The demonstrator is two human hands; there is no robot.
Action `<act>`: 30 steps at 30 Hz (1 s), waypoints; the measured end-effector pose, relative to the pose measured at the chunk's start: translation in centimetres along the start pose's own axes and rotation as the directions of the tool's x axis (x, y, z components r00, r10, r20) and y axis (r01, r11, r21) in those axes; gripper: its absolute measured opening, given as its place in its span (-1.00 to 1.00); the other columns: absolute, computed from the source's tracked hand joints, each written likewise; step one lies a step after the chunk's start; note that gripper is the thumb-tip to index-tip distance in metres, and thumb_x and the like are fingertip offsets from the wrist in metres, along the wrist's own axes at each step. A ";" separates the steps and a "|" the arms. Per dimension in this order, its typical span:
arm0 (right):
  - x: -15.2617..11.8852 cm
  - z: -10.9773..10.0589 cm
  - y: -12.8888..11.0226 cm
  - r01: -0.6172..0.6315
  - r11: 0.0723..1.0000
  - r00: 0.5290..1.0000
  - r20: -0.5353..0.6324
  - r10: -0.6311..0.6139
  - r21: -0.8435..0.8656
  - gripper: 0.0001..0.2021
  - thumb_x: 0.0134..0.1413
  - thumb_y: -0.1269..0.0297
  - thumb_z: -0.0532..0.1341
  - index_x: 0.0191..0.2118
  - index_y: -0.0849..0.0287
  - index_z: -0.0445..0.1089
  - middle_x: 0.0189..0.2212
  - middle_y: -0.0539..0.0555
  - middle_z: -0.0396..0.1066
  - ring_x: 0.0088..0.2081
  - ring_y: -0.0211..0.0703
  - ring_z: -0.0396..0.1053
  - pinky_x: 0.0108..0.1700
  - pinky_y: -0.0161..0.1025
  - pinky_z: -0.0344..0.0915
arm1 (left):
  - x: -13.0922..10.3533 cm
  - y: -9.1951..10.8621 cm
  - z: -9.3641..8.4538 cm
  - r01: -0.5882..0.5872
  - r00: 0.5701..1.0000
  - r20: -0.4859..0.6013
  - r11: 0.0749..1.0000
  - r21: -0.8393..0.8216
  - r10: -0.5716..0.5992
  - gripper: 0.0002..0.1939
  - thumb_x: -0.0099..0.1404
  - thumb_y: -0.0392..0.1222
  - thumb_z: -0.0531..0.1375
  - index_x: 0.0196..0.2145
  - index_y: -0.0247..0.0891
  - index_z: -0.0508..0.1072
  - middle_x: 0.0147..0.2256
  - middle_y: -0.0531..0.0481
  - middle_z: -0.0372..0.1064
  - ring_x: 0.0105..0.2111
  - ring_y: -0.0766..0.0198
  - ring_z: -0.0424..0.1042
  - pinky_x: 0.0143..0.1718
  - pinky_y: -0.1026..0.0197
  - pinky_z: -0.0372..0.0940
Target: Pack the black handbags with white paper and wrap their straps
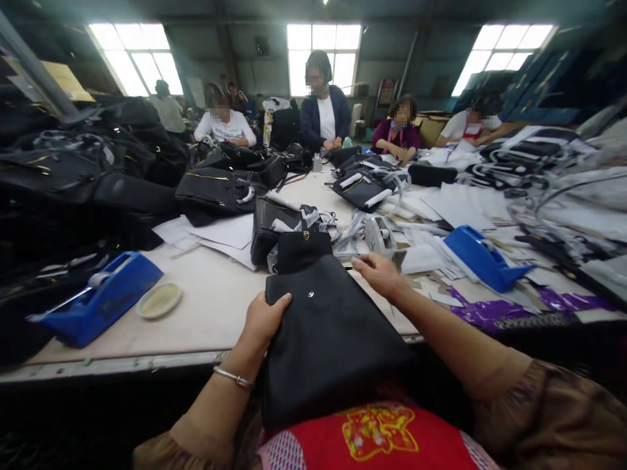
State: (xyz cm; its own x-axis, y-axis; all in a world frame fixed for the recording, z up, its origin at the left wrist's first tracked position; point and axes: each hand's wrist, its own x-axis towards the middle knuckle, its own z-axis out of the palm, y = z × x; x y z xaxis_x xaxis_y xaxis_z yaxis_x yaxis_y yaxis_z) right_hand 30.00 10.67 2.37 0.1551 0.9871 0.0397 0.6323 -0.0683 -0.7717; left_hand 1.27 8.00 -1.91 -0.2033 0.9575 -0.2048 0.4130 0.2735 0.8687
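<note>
- Black smooth leather-like bag (pixel 333 333), its edge gripped by the left hand (pixel 267 316)
- Right hand (pixel 377 274) beside it, fingers curled; hold unclear

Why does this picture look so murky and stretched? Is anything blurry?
Head view: the windows glare white against a dim room; the bags at far left sink into shadow, losing detail; things look stretched and soft toward the side edges, likely from a wide lens; the right hand looks smeared near the wrist, perhaps from motion.
</note>
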 end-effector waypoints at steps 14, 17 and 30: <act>-0.1 2.3 2.6 -0.477 0.771 0.833 0.498 0.242 0.422 -0.86 -0.11 0.30 0.30 -0.42 0.20 0.34 -0.61 -0.03 0.38 -0.59 -0.25 0.31 -0.53 -0.35 0.21 | 1.0 0.8 0.3 0.037 0.995 -0.095 0.952 0.304 -0.009 -0.51 0.32 0.20 0.00 -0.38 -0.26 0.46 -0.38 -0.14 0.51 -0.31 0.07 0.49 -0.35 0.18 0.30; -0.7 2.9 3.2 -0.482 0.752 0.829 0.512 0.224 0.451 -0.86 -0.15 0.33 0.30 -0.40 0.21 0.35 -0.62 -0.03 0.39 -0.59 -0.25 0.33 -0.52 -0.35 0.24 | 1.6 0.4 0.4 -0.036 0.993 -0.080 0.872 0.488 0.086 -0.57 0.34 0.13 -0.03 -0.45 -0.22 0.40 -0.43 -0.16 0.47 -0.34 0.02 0.47 -0.33 0.13 0.27; -0.1 1.9 2.2 -0.294 0.797 0.892 0.451 0.031 0.528 -0.63 0.21 -0.09 0.11 -0.20 0.15 0.37 -0.56 -0.08 0.30 -0.63 -0.33 0.18 -0.53 -0.37 0.22 | 1.3 0.6 0.6 -0.098 0.979 -0.073 0.756 0.647 0.190 -0.63 0.37 0.03 -0.10 -0.49 -0.16 0.29 -0.41 -0.22 0.46 -0.30 -0.02 0.48 -0.27 0.09 0.27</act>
State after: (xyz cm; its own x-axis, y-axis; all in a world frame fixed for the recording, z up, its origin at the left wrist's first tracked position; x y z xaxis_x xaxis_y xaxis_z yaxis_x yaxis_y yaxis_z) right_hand 29.92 10.67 -0.56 -0.1839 0.9437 -0.2748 0.0578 -0.2687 -0.9615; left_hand 1.75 9.41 -1.93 -0.1852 0.9827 -0.0029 0.9068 0.1720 0.3848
